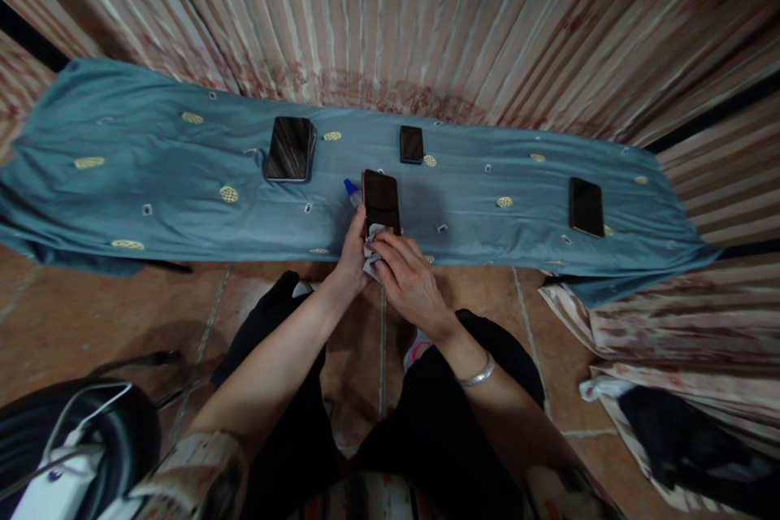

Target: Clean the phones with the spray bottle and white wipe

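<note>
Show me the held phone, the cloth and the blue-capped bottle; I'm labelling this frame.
held phone (381, 200), head view: middle of its dark screen.
cloth (371, 258), head view: white fold between the two hands.
bottle (351, 190), head view: its blue cap, left of the phone.

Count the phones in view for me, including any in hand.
4. One phone is held upright in the left hand, with the right hand at its lower edge. Three lie on the blue cloth: left, middle, right. None seem hidden.
</note>
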A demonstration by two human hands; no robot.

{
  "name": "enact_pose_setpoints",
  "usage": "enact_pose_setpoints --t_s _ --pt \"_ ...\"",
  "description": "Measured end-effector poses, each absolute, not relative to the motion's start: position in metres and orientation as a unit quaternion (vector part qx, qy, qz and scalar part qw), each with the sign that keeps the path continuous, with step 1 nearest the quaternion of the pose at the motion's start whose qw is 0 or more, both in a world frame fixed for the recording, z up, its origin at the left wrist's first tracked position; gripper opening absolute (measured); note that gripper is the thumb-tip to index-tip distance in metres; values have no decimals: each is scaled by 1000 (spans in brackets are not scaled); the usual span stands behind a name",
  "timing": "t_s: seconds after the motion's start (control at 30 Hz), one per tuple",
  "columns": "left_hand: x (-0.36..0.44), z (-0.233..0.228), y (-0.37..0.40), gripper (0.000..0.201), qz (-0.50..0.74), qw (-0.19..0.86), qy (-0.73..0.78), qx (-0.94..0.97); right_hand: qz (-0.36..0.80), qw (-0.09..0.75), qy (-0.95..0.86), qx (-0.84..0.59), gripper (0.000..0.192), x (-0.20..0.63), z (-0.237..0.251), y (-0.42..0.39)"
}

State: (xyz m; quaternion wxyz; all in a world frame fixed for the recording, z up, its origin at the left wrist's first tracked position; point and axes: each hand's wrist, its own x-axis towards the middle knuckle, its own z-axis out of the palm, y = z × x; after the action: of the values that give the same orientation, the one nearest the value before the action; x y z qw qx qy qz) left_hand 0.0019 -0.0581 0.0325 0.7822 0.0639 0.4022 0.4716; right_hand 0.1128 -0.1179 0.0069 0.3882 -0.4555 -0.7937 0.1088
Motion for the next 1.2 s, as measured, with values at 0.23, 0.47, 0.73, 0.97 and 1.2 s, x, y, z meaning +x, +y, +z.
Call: enact_pose_setpoints --t_s 0.23,0.47,0.73,0.97,1.2 --pt "-3 33 -47 51 505 753 415 76 102 390 -805 -437 34 108 9 -122" --pt "-6 27 -48 53 487 758 423 96 92 389 -808 -433 33 108 9 -123" --pt "-3 32 -50 51 489 757 424 89 86 397 -808 -427 34 109 8 -122" --pt "-5 36 -52 53 508 758 397 99 93 383 -808 -438 34 110 7 -119" --pt "-5 34 -52 52 505 762 398 78 121 380 -803 -443 32 113 9 -119"
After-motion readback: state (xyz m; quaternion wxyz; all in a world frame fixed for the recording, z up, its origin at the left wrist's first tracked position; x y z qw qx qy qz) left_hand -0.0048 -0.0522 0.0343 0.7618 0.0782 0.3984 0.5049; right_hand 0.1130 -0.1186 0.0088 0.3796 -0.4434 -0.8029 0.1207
